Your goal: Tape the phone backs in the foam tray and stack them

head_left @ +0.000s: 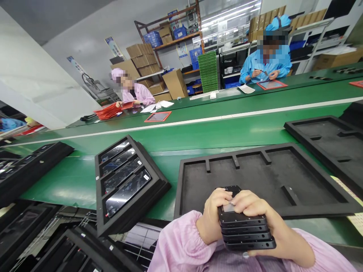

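A stack of several black phone housings (pixel 246 233) is held close to my body, with screw holes and port openings showing along the near edges. My left hand (pixel 211 215) wraps its left side, thumb and fingers closed at the top. Around the right side and underneath curls my right hand (pixel 256 206), its fingertips meeting the left ones over a small grey patch on the uppermost housing. Just beyond the stack lies a black foam tray (pixel 309 166) with short divider ribs.
Left of centre, stacked foam trays (pixel 159 185) hold phone screens (pixel 129 192). More trays lie at far left, lower left and right. A green conveyor belt (pixel 227 128) crosses ahead. Beyond it sit a person in pink (pixel 143 94) and a person in blue (pixel 249 64).
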The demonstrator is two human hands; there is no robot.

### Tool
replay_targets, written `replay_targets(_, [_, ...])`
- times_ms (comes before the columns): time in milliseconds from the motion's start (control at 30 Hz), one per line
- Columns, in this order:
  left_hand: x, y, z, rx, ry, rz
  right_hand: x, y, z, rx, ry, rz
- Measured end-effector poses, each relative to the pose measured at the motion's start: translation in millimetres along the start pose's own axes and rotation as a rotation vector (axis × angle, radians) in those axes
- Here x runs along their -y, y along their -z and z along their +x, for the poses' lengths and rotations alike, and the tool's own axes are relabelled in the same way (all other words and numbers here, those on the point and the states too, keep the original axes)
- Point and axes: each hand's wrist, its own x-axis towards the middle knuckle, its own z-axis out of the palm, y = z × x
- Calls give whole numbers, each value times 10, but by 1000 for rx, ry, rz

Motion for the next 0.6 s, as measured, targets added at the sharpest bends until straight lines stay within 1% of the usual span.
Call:
replay_targets(100, [-13, 7, 23, 6, -5, 17, -7, 2, 1, 6, 4, 6])
replay_targets(200, [-3, 2, -3, 4, -3, 9, -6, -1, 2, 6, 10, 3])
replay_targets(400, [81, -25, -149, -41, 126, -84, -11, -16, 49, 1, -13, 2])
replay_targets(467, [117, -31, -195, -50, 149, -107, -17, -21, 65, -4, -14, 8])
replay_targets(600, [191, -27, -296, -31, 221, -139, -19, -22, 73, -10, -9, 16])
